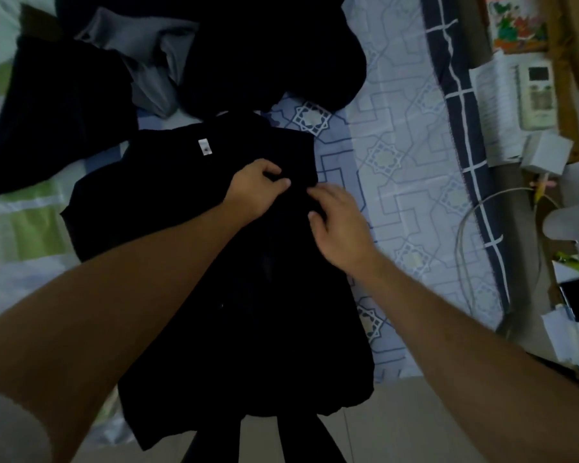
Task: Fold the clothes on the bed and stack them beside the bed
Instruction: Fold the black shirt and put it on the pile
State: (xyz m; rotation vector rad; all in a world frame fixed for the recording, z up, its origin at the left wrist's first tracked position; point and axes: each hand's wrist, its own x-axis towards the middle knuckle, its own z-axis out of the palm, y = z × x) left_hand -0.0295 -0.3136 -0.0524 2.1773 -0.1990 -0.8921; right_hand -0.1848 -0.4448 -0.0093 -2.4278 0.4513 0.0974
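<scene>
A black garment [168,202] with a small white label lies spread on the bed [411,168], its lower part hanging over the near edge. My left hand [254,188] pinches a fold of this black cloth near its right side. My right hand [338,222] rests just beside it, fingertips pressing on the same cloth, fingers bent. Behind lies a heap of dark clothes [264,51] with a grey garment [151,61] among them, and another dark piece [47,115] at the left.
The bed sheet has a pale blue geometric pattern with a dark striped border [462,135] on the right. Beyond it a cluttered surface holds a remote control [537,95], papers, a white box [545,153] and a cable [472,235]. Tiled floor [398,426] shows below.
</scene>
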